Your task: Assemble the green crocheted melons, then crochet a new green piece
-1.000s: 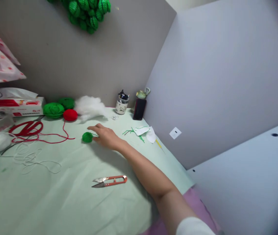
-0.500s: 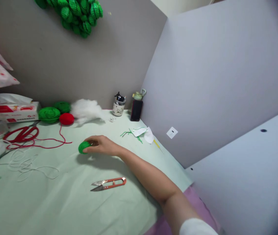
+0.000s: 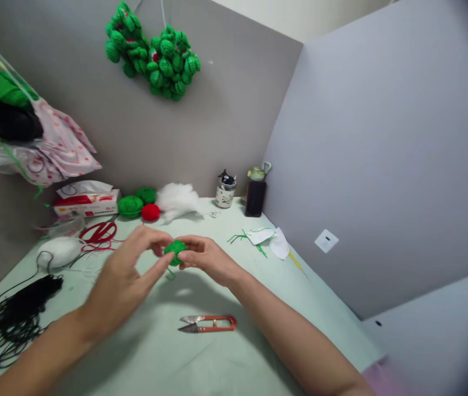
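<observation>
A small round green crochet piece is held up over the table, with a short yarn tail hanging under it. My right hand pinches it from the right between thumb and fingers. From the left, my left hand reaches round with its thumb and fingertips on the piece. Thread snips with orange handles lie on the cloth below the hands, blades pointing left.
Black yarn, a white yarn ball and red scissors lie at left. Behind are green yarn balls, a red one, white stuffing and a pen jar. A phone leans near the corner.
My left hand has come into view and taken hold of the green piece's left side. My right hand has lifted the piece off the cloth. The camera view has swung left.
</observation>
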{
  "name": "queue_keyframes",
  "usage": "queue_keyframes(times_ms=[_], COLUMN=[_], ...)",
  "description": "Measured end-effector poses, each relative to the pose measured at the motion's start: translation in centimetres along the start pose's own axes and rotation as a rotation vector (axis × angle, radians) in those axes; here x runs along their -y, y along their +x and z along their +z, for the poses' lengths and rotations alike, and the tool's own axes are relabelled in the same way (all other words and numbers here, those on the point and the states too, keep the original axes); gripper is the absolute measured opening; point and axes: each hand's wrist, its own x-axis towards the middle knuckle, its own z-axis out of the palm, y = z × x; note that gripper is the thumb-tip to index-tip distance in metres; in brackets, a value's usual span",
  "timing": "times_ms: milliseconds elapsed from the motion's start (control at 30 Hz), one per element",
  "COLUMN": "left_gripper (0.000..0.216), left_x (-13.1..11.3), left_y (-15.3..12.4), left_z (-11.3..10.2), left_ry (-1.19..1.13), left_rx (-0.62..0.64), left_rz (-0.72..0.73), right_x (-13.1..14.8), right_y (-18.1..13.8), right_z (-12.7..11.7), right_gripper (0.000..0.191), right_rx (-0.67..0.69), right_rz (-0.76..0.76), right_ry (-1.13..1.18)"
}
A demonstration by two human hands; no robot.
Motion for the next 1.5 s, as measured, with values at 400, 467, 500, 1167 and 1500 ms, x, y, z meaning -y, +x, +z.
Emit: queue_keyframes(times_ms=[400,467,500,1167,1500], left_gripper=[0.015,0.015,0.015,0.018,0.011], left_x=[4.1,4.1,4.1,4.0,2.0], left_y=[-3.1,-3.4,-3.6,-4.2,-4.2], left_z=[2.4,2.5,2.6,3.0,3.0], left_ry=[-0.066,-0.04,-0.016,0.074,-0.231], left_rx=[0.034,0.013,0.001,-0.039,-0.003], left_rz=[-0.083,-0.08,-0.075,0.012,-0.286], right_x=[-1.5,-1.7,-1.8,-2.2,-0.4], right_y=[0.2,0.2,0.1,0.2,0.8], right_z=[0.8,1.1,1.2,1.8,-1.0], right_gripper=[0.044,0.043,0.043,0.035,0.047], right_rx=[-0.136,-0.163,-0.171,-0.238,-0.281], right_rz=[-0.042,-0.036,-0.033,0.057,0.013], right_ry=[-0.099,-0.086,-0.079,0.263,0.158])
